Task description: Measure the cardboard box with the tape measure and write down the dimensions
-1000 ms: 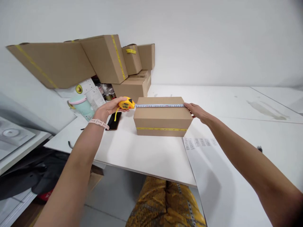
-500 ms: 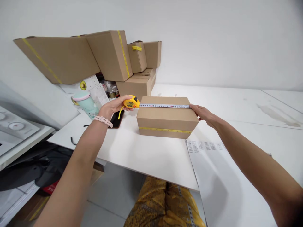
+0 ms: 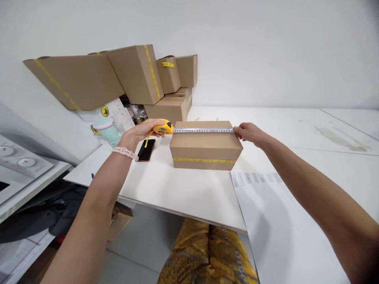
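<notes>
A closed cardboard box (image 3: 205, 142) with a strip of yellow tape along its front sits on the white table. My left hand (image 3: 147, 128) grips the yellow case of a tape measure (image 3: 164, 127) at the box's left edge, a yellow strap dangling from it. The metal blade (image 3: 203, 130) stretches straight across the top of the box. At the right edge, my right hand (image 3: 248, 131) pinches the end of the blade, fingers closed against the box's corner.
Several cardboard boxes (image 3: 136, 75) are stacked at the back left by the wall. A black phone (image 3: 146, 150) and a mint tumbler (image 3: 108, 132) are near my left wrist. Printed paper (image 3: 257, 205) covers the table's front right. A white appliance (image 3: 22, 157) stands far left.
My right hand has shifted slightly left, its fingers now pinching the blade's end more visibly. My left hand still holds the case; the view has moved a little.
</notes>
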`<control>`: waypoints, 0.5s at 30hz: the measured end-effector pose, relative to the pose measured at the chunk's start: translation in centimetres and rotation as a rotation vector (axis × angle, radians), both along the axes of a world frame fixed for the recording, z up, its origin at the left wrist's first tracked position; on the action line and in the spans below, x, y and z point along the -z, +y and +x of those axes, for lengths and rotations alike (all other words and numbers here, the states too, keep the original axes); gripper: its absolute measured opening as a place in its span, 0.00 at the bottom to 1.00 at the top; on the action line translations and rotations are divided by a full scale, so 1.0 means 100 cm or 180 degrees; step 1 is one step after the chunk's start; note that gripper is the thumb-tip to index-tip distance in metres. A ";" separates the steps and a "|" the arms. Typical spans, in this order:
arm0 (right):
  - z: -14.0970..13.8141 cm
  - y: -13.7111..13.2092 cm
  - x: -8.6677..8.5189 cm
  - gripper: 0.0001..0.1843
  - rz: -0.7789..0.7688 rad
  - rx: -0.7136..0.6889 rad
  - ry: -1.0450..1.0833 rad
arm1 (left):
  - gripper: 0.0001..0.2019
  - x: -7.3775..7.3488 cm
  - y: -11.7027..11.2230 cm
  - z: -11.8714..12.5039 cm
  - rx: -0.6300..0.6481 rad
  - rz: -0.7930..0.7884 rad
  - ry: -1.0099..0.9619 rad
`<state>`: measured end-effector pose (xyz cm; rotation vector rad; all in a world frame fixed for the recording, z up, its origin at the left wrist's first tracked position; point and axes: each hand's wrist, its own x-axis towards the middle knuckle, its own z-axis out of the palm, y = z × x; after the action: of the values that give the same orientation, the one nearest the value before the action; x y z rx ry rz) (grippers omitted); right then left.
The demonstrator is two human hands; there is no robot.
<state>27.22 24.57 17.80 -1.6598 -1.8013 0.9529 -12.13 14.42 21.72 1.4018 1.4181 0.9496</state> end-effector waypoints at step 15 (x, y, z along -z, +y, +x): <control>-0.073 0.041 -0.016 0.16 0.0605 -0.1011 0.0319 | 0.28 0.083 -0.131 0.220 0.0617 -0.0388 -0.2603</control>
<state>19.91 28.65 19.44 -1.2135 -2.0535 0.9420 9.84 1.36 13.45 0.8697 0.6965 1.1076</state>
